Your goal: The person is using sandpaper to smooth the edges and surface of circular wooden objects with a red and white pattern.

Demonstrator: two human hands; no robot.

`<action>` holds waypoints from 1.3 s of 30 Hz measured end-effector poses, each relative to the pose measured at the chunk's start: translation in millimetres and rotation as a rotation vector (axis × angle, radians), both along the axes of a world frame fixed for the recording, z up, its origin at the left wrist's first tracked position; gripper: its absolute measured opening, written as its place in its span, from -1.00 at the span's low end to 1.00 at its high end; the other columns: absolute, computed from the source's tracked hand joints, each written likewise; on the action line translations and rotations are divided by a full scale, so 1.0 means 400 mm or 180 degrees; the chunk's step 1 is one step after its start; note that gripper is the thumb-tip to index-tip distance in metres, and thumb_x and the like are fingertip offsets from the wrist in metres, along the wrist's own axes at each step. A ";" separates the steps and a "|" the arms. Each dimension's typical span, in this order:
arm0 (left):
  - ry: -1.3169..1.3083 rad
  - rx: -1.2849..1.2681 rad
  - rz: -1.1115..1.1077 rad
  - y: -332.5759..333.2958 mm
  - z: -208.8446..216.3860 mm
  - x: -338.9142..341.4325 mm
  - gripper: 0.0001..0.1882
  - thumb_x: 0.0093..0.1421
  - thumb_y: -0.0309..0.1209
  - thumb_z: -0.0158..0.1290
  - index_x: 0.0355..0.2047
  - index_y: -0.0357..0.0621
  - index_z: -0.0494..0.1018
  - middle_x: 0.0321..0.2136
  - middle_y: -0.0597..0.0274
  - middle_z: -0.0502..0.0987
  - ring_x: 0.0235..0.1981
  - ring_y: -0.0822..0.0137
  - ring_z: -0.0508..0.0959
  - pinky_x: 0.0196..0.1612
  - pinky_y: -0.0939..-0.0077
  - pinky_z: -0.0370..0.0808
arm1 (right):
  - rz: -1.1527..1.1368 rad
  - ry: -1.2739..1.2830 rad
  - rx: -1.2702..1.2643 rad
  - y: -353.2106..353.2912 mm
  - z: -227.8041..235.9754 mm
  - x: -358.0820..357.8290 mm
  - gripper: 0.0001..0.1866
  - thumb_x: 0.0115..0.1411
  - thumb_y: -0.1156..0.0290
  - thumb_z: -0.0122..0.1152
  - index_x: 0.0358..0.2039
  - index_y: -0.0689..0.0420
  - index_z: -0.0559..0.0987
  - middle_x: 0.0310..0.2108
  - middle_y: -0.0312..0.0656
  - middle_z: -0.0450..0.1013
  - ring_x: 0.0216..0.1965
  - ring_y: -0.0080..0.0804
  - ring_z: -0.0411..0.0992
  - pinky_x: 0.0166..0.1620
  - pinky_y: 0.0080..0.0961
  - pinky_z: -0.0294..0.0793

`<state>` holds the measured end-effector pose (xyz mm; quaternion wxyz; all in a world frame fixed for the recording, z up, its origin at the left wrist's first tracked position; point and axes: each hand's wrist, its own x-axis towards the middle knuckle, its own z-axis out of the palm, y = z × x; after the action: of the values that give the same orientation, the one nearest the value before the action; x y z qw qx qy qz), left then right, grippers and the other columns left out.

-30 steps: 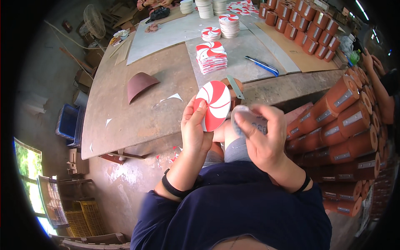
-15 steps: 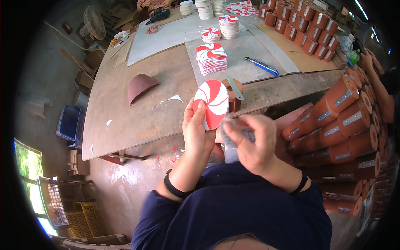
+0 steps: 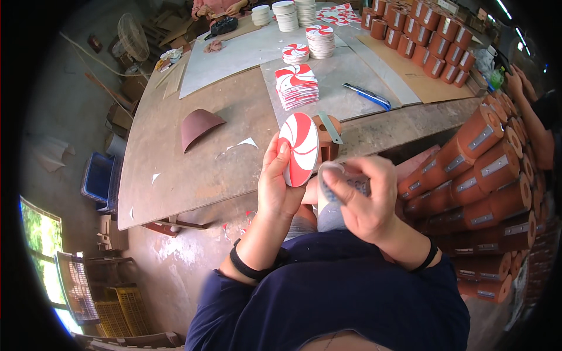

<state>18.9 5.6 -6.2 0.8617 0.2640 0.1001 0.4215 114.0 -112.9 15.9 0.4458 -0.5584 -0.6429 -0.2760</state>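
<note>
My left hand (image 3: 275,181) grips a round disc (image 3: 303,149) with a red-and-white swirl face, thumb on its front and fingers behind. My right hand (image 3: 372,202), blurred by motion, pinches a bent grey piece with dark marks (image 3: 326,182) that resembles folded sandpaper, close to the disc's lower right edge. Whether the piece touches the edge, I cannot tell. Just behind the disc, at the table's near edge, stands a brown cylinder (image 3: 329,152) with a flat metal strip (image 3: 331,127) lying across its top.
A stack of swirl-printed square cards (image 3: 297,88), swirl discs (image 3: 320,42) and white discs (image 3: 287,17) stand on the table (image 3: 175,169). A blue utility knife (image 3: 369,97) lies right. A curved brown piece (image 3: 199,127) sits left. Brown cylinders (image 3: 489,167) are piled right; another person's hands (image 3: 216,10) work at the far end.
The disc has turned slightly, so its face shows narrower. My right hand has shifted a little to the right and down, still with the grey piece.
</note>
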 end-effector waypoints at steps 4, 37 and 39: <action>0.0129 0.0197 -0.0148 -0.018 0.026 0.001 -0.61 0.22 -0.42 -0.25 0.03 -0.31 0.07 -0.07 -0.03 0.32 -0.05 0.16 0.38 -0.01 0.26 0.37 | -0.0060 -0.0214 0.0041 0.010 0.007 0.021 -0.59 -0.18 0.26 0.23 -0.21 0.01 0.53 -0.23 -0.27 0.27 -0.26 -0.35 0.28 -0.27 -0.41 0.23; 0.0206 0.0496 -0.1457 0.023 -0.019 -0.053 -0.58 0.03 -0.53 0.06 -0.07 -0.28 0.26 -0.20 0.08 0.45 -0.19 0.32 0.48 -0.11 0.44 0.43 | -0.0267 -0.0296 -0.0142 -0.017 0.030 0.082 -0.49 -0.36 0.29 0.36 -0.26 -0.01 0.53 -0.28 -0.25 0.29 -0.32 -0.30 0.30 -0.34 -0.40 0.25; 0.0273 0.0498 -0.1419 0.021 -0.014 -0.051 -0.58 0.03 -0.51 0.06 -0.07 -0.28 0.26 -0.21 0.08 0.45 -0.20 0.32 0.48 -0.11 0.45 0.44 | -0.0313 -0.0328 -0.0054 -0.018 0.029 0.083 -0.46 -0.40 0.28 0.37 -0.25 -0.01 0.53 -0.29 -0.24 0.29 -0.33 -0.30 0.30 -0.35 -0.41 0.25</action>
<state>-1.4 14.0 -11.8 0.9054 0.3632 0.0430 0.2158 147.2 -120.3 27.3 0.3933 -0.5781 -0.6390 -0.3205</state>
